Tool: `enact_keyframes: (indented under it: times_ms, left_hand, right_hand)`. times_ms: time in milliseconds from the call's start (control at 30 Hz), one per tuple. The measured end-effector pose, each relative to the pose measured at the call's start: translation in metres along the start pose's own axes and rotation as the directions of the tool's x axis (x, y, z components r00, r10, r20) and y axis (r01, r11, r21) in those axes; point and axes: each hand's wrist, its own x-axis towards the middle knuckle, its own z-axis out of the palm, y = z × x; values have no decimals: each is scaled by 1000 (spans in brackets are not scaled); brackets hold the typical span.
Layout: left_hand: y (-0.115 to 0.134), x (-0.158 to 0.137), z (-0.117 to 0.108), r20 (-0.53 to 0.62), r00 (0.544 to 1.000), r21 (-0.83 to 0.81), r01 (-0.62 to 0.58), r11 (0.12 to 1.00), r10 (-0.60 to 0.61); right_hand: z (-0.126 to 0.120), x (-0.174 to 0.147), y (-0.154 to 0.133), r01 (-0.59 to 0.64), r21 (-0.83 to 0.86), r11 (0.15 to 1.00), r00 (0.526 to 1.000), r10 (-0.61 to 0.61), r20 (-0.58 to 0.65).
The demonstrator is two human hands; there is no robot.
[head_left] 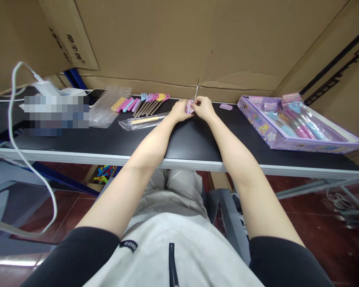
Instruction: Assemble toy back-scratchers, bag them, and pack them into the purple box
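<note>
Near the back of the black tabletop, both hands meet at a small pink-purple piece (189, 106) with a shiny surface. I cannot make out exactly what it is. My left hand (179, 111) is closed round its left side. From the right, the fingertips of my right hand (204, 108) pinch at its edge. A similar small purple piece (226, 107) lies to the right. Beside my left forearm is a clear plastic sleeve (127, 124) with a pale yellow stick inside. Behind it lie several metal rods with coloured claw-shaped heads (154, 97), like back scratchers.
Several coloured handles (128, 105) lie on the left near a clear plastic bag (106, 107). An open purple box (261, 126) with wrapped items stands on the right. A white cable (10, 107) loops at far left. Cardboard walls (155, 40) rise behind the table.
</note>
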Motion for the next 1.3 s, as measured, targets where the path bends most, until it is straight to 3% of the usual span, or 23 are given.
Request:
enact_keyframes:
  times_ms: [133,333,667,1133,1300]
  left_hand:
    - [3,-2,-2,-3,1000,-15,17,1000,-17]
    - [11,-8,-9,69,986,41,153,987,-155]
    - [9,-6,-9,73,993,14,92,996,-93]
    - [2,-2,-4,46,993,-13,110,994,-109]
    - [1,-2,-2,37,993,-52,111,992,-109]
  right_hand:
    - [4,5,5,-30,49,998,999,31,-28]
    - [0,9,11,-77,72,994,990,85,-113]
    - [-1,5,6,-63,111,992,994,72,-81]
    - [6,11,22,-73,227,971,994,90,-66]
    - [3,5,12,-92,280,956,993,107,-39]
